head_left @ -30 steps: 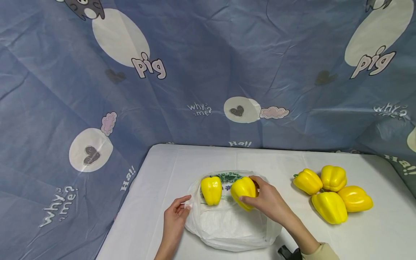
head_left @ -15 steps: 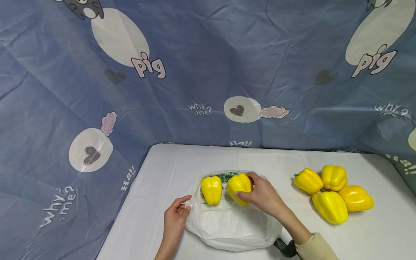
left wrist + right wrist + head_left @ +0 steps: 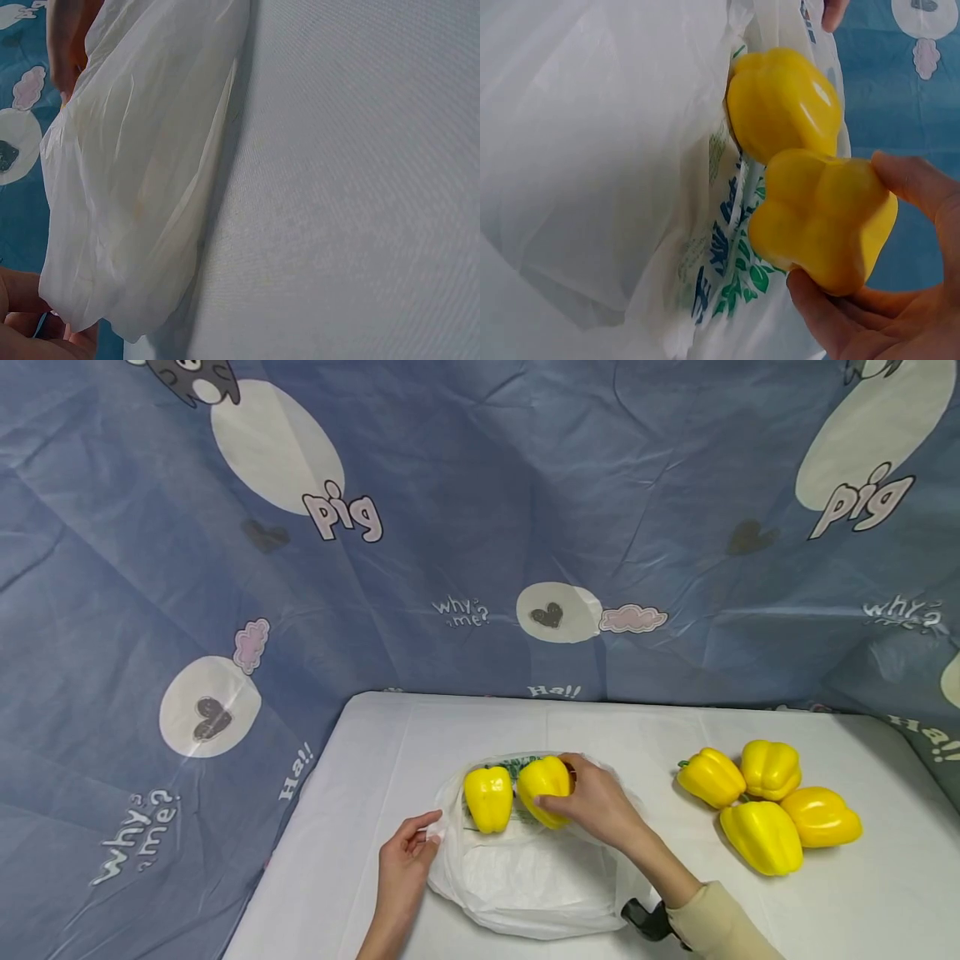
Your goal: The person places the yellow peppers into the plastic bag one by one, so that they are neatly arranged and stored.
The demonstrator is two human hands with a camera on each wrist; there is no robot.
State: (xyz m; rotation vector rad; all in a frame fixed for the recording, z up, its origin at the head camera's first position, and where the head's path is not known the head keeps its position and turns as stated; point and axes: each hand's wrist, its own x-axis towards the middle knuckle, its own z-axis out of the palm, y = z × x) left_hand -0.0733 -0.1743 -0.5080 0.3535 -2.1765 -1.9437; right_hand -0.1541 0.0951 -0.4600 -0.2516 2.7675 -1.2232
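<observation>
A white plastic bag (image 3: pixel 540 893) with green and blue print lies spread with its mouth up. Inside it, on the left, sits one yellow bell pepper (image 3: pixel 488 800). My right hand (image 3: pixel 600 802) grips a second yellow bell pepper (image 3: pixel 543 791) just right of the first, over the bag's printed side. In the right wrist view the held pepper (image 3: pixel 825 217) is between thumb and fingers, its lobed end toward the camera. My left hand (image 3: pixel 405 860) pinches the bag's left rim; in the left wrist view its fingers (image 3: pixel 22 292) are at the plastic's edge.
Several more yellow bell peppers (image 3: pixel 759 837) lie grouped on the white table (image 3: pixel 630 727) at the right. A black device (image 3: pixel 647 920) is strapped at my right wrist beside a beige sleeve (image 3: pixel 720 922). A blue printed cloth (image 3: pixel 450 543) hangs behind the table.
My right hand has moved left and slightly toward the far side with its bell pepper, closing on the pepper in the bag. My left hand has stayed at the bag's rim.
</observation>
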